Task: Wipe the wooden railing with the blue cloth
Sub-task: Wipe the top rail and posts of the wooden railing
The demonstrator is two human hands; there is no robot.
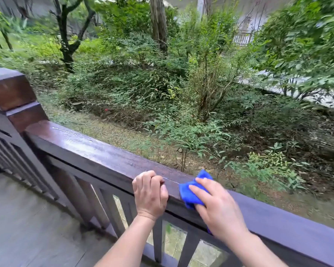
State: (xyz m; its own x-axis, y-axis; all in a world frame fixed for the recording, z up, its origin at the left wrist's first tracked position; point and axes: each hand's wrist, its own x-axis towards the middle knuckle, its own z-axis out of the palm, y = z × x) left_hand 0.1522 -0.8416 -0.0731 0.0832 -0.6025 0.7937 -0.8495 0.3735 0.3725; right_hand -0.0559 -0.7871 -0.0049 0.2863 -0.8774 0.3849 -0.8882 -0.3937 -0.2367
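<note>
A dark brown wooden railing (96,151) runs from a post at the left down to the lower right. Its top looks wet and glossy on the left stretch and duller to the right. My right hand (218,207) presses a blue cloth (191,191) flat on the rail's top and near edge, fingers spread over it. Part of the cloth sticks out beyond my fingers toward the far edge. My left hand (150,193) rests on the rail just left of the cloth, fingers curled over the top edge.
A thick square wooden post (12,93) stands at the rail's left end. Vertical balusters (104,205) fill the space below the rail. A wooden deck floor (27,218) lies at the lower left. Beyond the rail are shrubs and trees (162,83).
</note>
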